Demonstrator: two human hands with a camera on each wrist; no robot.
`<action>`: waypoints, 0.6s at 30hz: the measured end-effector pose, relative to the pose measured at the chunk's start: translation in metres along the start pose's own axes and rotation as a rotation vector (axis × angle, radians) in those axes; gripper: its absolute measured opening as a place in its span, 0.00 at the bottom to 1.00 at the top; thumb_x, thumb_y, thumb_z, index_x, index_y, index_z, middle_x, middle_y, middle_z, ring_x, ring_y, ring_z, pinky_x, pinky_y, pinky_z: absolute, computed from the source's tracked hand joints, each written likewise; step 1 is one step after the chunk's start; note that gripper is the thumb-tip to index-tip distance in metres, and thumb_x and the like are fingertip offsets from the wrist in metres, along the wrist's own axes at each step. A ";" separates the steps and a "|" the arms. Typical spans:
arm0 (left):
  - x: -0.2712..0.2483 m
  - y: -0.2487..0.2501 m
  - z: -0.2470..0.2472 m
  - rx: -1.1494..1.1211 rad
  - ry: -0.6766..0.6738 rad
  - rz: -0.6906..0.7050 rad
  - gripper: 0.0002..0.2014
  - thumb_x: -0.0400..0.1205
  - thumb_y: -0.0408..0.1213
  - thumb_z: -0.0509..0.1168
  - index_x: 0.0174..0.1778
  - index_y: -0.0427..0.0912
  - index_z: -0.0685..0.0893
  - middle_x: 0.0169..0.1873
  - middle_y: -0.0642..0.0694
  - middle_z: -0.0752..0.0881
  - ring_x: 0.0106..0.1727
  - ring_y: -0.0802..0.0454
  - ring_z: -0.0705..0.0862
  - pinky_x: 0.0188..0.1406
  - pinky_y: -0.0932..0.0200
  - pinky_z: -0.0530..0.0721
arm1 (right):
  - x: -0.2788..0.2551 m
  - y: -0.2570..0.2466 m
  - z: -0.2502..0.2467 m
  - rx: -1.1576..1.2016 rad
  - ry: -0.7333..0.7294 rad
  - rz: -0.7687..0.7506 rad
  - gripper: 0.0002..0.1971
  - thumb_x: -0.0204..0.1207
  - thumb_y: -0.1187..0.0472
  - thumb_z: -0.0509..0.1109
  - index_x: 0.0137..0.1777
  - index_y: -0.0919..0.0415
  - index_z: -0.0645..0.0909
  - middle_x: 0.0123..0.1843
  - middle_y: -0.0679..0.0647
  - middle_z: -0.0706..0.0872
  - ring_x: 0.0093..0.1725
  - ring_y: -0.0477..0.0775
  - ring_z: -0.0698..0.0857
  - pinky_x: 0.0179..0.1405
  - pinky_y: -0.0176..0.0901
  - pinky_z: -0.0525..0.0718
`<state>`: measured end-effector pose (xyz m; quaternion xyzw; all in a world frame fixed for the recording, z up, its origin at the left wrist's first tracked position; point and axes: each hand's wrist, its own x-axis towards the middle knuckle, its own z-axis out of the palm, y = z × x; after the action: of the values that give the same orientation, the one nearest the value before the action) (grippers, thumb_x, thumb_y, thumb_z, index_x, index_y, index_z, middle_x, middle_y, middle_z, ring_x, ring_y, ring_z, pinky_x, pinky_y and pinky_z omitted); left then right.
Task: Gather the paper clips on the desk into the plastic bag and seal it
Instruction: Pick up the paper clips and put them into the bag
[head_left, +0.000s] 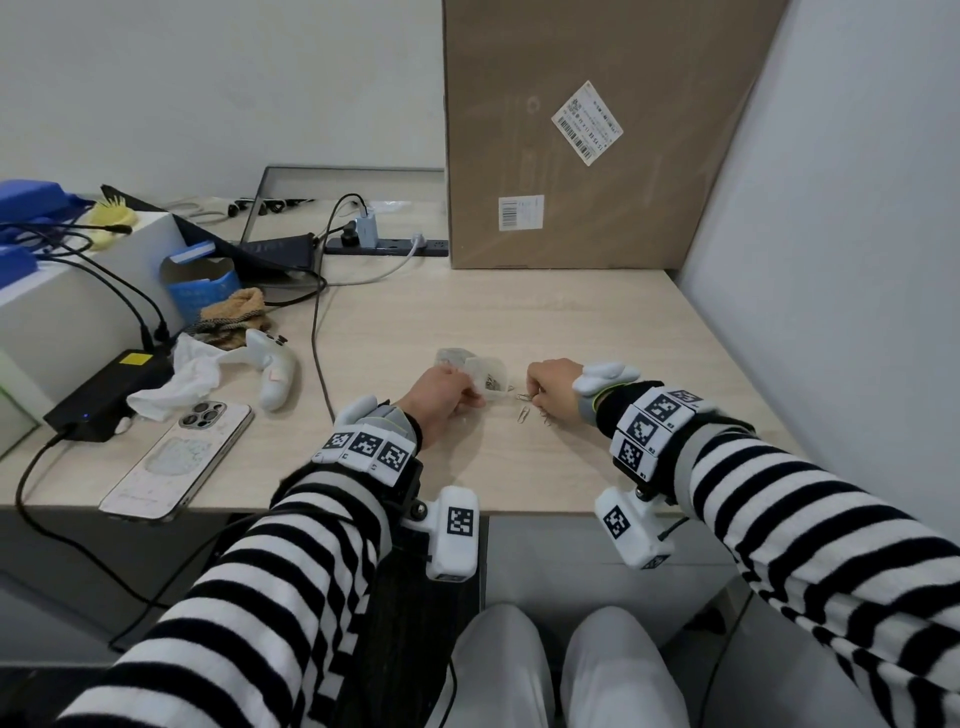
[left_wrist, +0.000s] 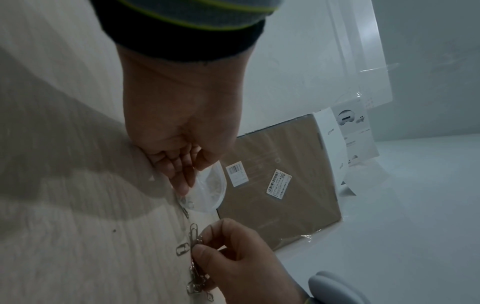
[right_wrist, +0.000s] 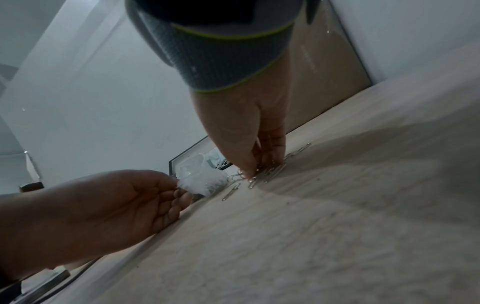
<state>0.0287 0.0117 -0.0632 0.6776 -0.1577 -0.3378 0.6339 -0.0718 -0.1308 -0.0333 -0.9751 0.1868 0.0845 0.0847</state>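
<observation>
A small clear plastic bag (head_left: 485, 375) with some clips inside stands on the light wood desk (head_left: 597, 322); my left hand (head_left: 447, 397) pinches its edge, as the right wrist view shows with the bag (right_wrist: 200, 180) between thumb and fingers. Just right of it, my right hand (head_left: 550, 387) has its fingers curled down on a cluster of silver paper clips (right_wrist: 267, 172) and pinches some of them (left_wrist: 194, 238). A loose paper clip (head_left: 523, 414) lies on the desk between the two hands, and another (right_wrist: 231, 192) lies near the bag.
A big cardboard box (head_left: 597, 130) leans at the back against the wall. Left of the hands lie a grey cable (head_left: 317, 332), a white controller (head_left: 272, 369), a phone (head_left: 176, 462), crumpled tissue (head_left: 176, 379) and a black power brick (head_left: 109, 395).
</observation>
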 end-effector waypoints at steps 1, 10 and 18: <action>0.000 0.000 0.000 0.010 0.000 0.005 0.13 0.81 0.26 0.53 0.32 0.37 0.75 0.16 0.48 0.82 0.29 0.49 0.75 0.15 0.70 0.70 | 0.000 0.002 0.000 0.024 0.005 0.005 0.10 0.80 0.65 0.61 0.58 0.63 0.79 0.60 0.58 0.84 0.58 0.61 0.82 0.46 0.42 0.71; -0.002 -0.001 0.005 0.090 0.028 0.033 0.13 0.82 0.27 0.54 0.31 0.38 0.75 0.29 0.39 0.80 0.13 0.62 0.75 0.13 0.71 0.70 | -0.003 0.019 0.003 0.609 0.329 0.122 0.01 0.77 0.62 0.67 0.44 0.56 0.80 0.41 0.51 0.82 0.44 0.52 0.80 0.46 0.43 0.78; -0.006 -0.003 0.007 0.096 0.020 0.089 0.13 0.82 0.28 0.55 0.32 0.38 0.77 0.30 0.41 0.80 0.31 0.51 0.81 0.21 0.67 0.74 | -0.008 -0.024 -0.013 0.817 0.430 -0.126 0.03 0.77 0.66 0.68 0.45 0.58 0.78 0.36 0.47 0.81 0.39 0.50 0.81 0.44 0.38 0.81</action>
<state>0.0188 0.0104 -0.0640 0.7028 -0.1972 -0.2947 0.6167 -0.0684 -0.1084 -0.0159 -0.8667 0.1586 -0.2053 0.4260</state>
